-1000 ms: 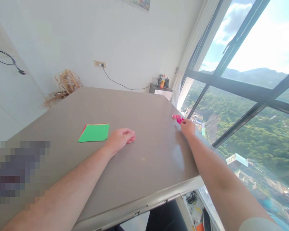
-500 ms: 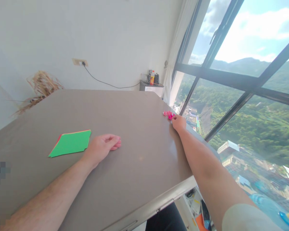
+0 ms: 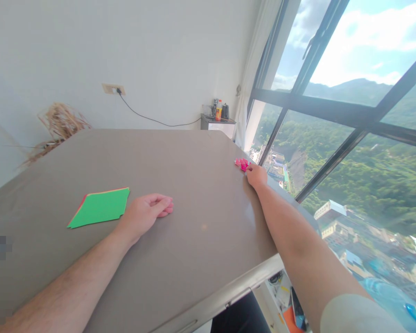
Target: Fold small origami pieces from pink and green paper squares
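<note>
Running sideways: pink cluster (image 3: 242, 164), long axis ending at right hand (image 3: 257, 175).

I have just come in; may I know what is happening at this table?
A person's right hand reaches to small pink pieces near the right edge of the table; whether it grips one is unclear. The left hand, loosely closed with nothing visible in it, is beside a green-topped stack of sheets.

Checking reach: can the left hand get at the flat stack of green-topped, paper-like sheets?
Probably yes: the left hand lies right beside the stack, and nothing visible stands between them. Its curled fingers point away, though, so it would likely need to turn back.
</note>
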Available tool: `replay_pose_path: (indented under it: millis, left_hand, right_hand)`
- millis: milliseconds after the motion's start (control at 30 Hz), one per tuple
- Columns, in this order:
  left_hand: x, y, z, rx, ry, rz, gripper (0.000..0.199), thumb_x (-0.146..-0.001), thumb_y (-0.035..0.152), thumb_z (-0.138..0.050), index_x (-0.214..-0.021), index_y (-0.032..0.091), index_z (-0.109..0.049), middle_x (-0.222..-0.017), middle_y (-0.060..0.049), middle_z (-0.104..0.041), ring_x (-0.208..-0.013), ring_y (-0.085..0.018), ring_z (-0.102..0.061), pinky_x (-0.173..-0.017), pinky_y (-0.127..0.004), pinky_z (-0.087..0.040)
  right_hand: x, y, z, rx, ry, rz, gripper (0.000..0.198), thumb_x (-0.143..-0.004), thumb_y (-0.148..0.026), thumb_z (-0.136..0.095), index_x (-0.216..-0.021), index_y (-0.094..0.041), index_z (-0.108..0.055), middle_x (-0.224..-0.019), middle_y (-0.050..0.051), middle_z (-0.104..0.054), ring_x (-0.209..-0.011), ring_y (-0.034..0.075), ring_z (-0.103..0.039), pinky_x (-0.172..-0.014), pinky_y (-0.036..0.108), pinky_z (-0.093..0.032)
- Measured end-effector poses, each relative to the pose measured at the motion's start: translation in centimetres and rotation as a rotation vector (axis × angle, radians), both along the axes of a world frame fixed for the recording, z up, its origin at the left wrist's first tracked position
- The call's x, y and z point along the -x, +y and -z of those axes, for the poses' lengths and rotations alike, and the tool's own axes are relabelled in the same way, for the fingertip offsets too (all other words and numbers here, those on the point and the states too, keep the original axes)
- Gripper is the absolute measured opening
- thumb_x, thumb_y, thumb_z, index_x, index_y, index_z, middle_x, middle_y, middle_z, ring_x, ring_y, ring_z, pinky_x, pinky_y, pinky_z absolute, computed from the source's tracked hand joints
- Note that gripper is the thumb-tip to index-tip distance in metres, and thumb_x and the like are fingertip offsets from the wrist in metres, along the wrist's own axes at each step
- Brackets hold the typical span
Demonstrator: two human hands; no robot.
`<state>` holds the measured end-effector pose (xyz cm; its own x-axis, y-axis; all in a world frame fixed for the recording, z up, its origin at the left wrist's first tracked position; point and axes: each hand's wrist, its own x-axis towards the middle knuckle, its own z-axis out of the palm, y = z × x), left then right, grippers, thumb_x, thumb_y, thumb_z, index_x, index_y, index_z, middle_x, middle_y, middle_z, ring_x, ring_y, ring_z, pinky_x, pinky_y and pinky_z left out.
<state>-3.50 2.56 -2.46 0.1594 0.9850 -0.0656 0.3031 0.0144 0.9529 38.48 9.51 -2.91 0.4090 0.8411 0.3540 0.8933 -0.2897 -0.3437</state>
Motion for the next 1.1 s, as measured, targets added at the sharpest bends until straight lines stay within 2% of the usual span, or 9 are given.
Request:
replay_pose_path:
  millis: [333, 500, 567, 633, 800, 867, 900, 1000, 1100]
  left_hand:
    - [-0.2, 0.0, -0.2, 0.001, -0.006, 0.007, 0.040, -0.081, 0.053, -0.069, -0.097, 0.017, -0.074, -0.097, -0.010, -0.078, -0.090, -0.024, -0.075, -0.087, -0.037, -0.059]
    - [-0.2, 0.0, 0.0, -0.006, -0.013, 0.002, 0.041, -0.079, 0.054, -0.070, -0.096, 0.018, -0.074, -0.096, -0.010, -0.078, -0.091, -0.024, -0.075, -0.086, -0.037, -0.059]
    - [-0.2, -0.1, 0.0, -0.008, -0.012, 0.003, 0.040, -0.079, 0.053, -0.071, -0.096, 0.017, -0.074, -0.095, -0.010, -0.078, -0.091, -0.024, -0.075, -0.086, -0.037, -0.059]
    - [-0.4, -0.1, -0.1, -0.012, -0.014, 0.003, 0.039, -0.079, 0.052, -0.070, -0.095, 0.016, -0.074, -0.095, -0.010, -0.078, -0.089, -0.024, -0.075, -0.085, -0.036, -0.059]
    - [-0.5, -0.1, -0.3, -0.031, -0.040, 0.003, 0.040, -0.077, 0.050, -0.072, -0.094, 0.015, -0.073, -0.092, -0.010, -0.078, -0.086, -0.022, -0.074, -0.084, -0.035, -0.059]
    - [-0.5, -0.2, -0.4, -0.051, -0.042, 0.008, 0.038, -0.077, 0.050, -0.071, -0.091, 0.015, -0.072, -0.089, -0.010, -0.077, -0.085, -0.022, -0.074, -0.083, -0.035, -0.059]
    - [-0.5, -0.2, -0.5, -0.060, -0.027, 0.003, 0.037, -0.076, 0.049, -0.071, -0.089, 0.015, -0.072, -0.086, -0.009, -0.077, -0.084, -0.022, -0.074, -0.082, -0.035, -0.059]
    - [-0.3, -0.2, -0.5, -0.084, 0.037, -0.014, 0.034, -0.076, 0.048, -0.070, -0.086, 0.016, -0.072, -0.082, -0.008, -0.076, -0.078, -0.021, -0.073, -0.078, -0.034, -0.059]
    - [0.0, -0.1, -0.4, -0.143, 0.115, 0.055, 0.033, -0.078, 0.049, -0.067, -0.087, 0.017, -0.072, -0.082, -0.007, -0.077, -0.078, -0.022, -0.073, -0.078, -0.034, -0.058]
  right_hand:
    - [0.4, -0.5, -0.4, 0.012, 0.008, 0.006, 0.029, -0.088, -0.023, -0.047, -0.091, -0.023, -0.075, -0.094, 0.007, -0.076, -0.087, 0.022, -0.065, -0.073, 0.028, -0.044]
    - [1.6, -1.5, -1.5, 0.021, 0.031, 0.019, 0.030, -0.091, -0.022, -0.045, -0.090, -0.021, -0.075, -0.096, 0.009, -0.076, -0.089, 0.023, -0.067, -0.074, 0.029, -0.045]
    - [3.7, -2.0, -2.1, 0.028, 0.053, -0.031, 0.029, -0.092, -0.022, -0.046, -0.092, -0.020, -0.076, -0.097, 0.010, -0.076, -0.092, 0.023, -0.067, -0.077, 0.030, -0.045]
    - [7.1, -2.6, -2.6, 0.080, 0.099, -0.217, 0.025, -0.090, -0.020, -0.051, -0.092, -0.017, -0.076, -0.096, 0.011, -0.077, -0.094, 0.024, -0.068, -0.079, 0.030, -0.045]
    - [19.1, -4.9, -2.8, 0.121, 0.210, -0.543, 0.012, -0.083, -0.024, -0.064, -0.082, -0.025, -0.077, -0.085, -0.001, -0.077, -0.082, 0.015, -0.068, -0.071, 0.022, -0.045]
    - [23.1, -5.8, -2.2, 0.140, 0.311, -0.672, 0.011, -0.084, -0.027, -0.066, -0.083, -0.025, -0.077, -0.085, 0.000, -0.078, -0.080, 0.014, -0.068, -0.069, 0.021, -0.045]
    - [24.5, -6.2, -1.9, 0.147, 0.374, -0.680, 0.012, -0.084, -0.026, -0.065, -0.085, -0.024, -0.077, -0.085, 0.001, -0.077, -0.080, 0.014, -0.068, -0.070, 0.022, -0.046]
    - [26.2, -7.0, -0.8, 0.086, 0.470, -0.625, 0.013, -0.084, -0.025, -0.063, -0.083, -0.021, -0.075, -0.086, 0.005, -0.077, -0.081, 0.017, -0.067, -0.072, 0.026, -0.047]
    - [25.8, -7.1, -0.3, 0.073, 0.511, -0.641, 0.010, -0.084, -0.024, -0.065, -0.084, -0.021, -0.075, -0.086, 0.004, -0.077, -0.080, 0.016, -0.066, -0.073, 0.025, -0.047]
